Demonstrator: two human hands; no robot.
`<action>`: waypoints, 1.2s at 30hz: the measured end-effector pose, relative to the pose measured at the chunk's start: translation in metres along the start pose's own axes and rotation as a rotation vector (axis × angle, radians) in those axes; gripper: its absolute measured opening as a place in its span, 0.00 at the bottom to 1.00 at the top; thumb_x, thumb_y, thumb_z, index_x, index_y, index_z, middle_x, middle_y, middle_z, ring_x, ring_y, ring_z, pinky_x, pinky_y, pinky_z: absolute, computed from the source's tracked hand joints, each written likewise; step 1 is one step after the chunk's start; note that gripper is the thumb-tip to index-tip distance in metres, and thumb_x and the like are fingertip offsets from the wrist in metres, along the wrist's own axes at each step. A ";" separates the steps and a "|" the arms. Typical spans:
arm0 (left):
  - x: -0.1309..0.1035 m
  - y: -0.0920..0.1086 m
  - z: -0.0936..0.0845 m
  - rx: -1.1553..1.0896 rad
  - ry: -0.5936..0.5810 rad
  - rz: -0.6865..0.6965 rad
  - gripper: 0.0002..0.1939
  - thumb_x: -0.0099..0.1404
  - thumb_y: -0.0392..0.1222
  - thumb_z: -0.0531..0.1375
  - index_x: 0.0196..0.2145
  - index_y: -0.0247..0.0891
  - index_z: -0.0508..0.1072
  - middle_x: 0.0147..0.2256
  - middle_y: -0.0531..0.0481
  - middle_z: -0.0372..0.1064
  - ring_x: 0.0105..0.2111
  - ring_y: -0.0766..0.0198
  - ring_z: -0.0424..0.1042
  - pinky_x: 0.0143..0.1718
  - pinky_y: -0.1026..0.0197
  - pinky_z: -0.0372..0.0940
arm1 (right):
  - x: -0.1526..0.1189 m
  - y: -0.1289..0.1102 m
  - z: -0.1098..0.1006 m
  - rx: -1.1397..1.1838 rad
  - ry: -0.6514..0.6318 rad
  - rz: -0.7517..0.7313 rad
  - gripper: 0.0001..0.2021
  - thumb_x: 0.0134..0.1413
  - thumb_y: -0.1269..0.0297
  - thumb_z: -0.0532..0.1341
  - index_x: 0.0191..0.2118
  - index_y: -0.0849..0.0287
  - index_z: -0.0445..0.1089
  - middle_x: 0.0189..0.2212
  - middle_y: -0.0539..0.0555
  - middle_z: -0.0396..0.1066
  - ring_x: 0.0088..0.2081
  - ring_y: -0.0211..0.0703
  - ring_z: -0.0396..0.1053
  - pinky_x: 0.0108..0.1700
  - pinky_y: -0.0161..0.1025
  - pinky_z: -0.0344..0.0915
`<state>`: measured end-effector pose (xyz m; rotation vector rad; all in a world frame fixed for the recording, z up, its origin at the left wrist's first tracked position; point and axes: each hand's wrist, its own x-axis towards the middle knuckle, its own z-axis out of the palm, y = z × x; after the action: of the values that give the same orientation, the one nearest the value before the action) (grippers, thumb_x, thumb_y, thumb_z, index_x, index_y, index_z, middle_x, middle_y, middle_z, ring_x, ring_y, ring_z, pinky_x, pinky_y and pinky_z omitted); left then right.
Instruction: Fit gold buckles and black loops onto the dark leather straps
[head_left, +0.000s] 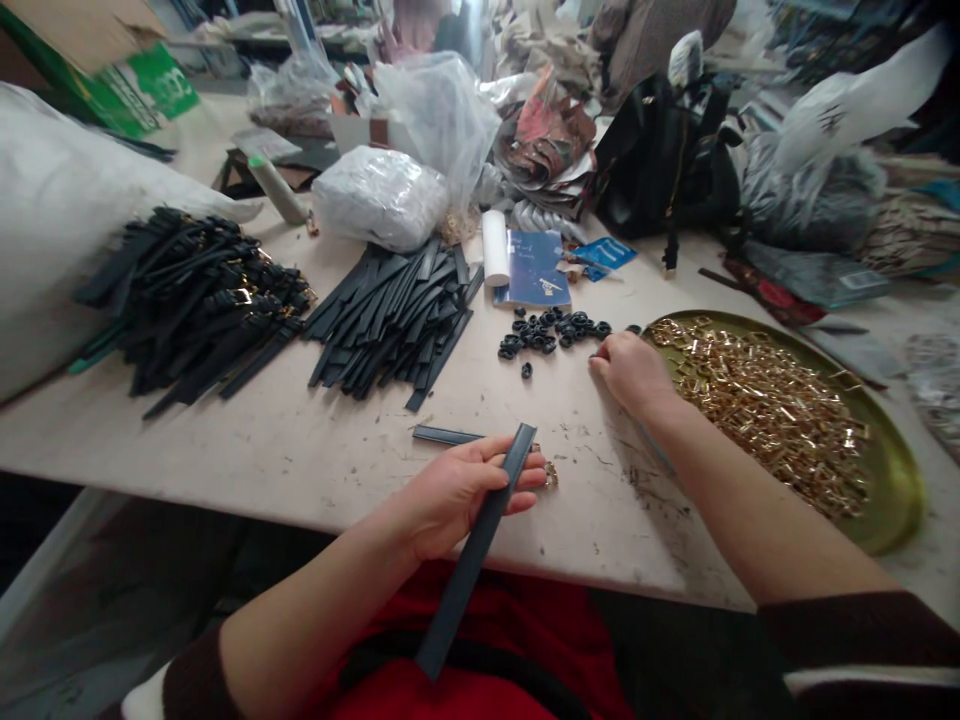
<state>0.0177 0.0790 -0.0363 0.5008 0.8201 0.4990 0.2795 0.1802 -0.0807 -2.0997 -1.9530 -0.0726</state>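
My left hand (pixel 480 485), palm up, holds a dark flat strap (pixel 476 550) under its thumb, the strap slanting down toward my lap. Behind that hand a second dark strap (pixel 446 435) lies on the table, partly covered by my fingers. A small gold buckle (pixel 552 474) shows at my fingertips. My right hand (pixel 634 372) is closed and low over the table, between the small black loops (pixel 536 332) and the brass-coloured tray (pixel 911 500). What its fingers hold, if anything, is hidden. Many gold buckles (pixel 765 410) fill the tray.
Left on the table (pixel 247 450) sit a heap of buckled straps (pixel 210 300) and a pile of plain straps (pixel 397 315). Farther back are a white roll (pixel 495 248), a blue booklet (pixel 534 268), a plastic-wrapped bundle (pixel 379 195) and a black bag (pixel 667 160).
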 end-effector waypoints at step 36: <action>-0.029 -0.054 0.002 1.543 0.310 0.575 0.12 0.65 0.43 0.46 0.32 0.39 0.67 0.27 0.51 0.69 0.27 0.64 0.66 0.26 0.65 0.51 | -0.199 -0.107 -0.021 1.331 -0.118 0.385 0.13 0.48 0.52 0.60 0.29 0.58 0.66 0.23 0.49 0.67 0.28 0.38 0.64 0.35 0.38 0.61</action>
<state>0.0142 0.0199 -0.0511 2.1620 1.2791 0.3805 0.1591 -0.0122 -0.0871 -1.4269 -0.9890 1.0991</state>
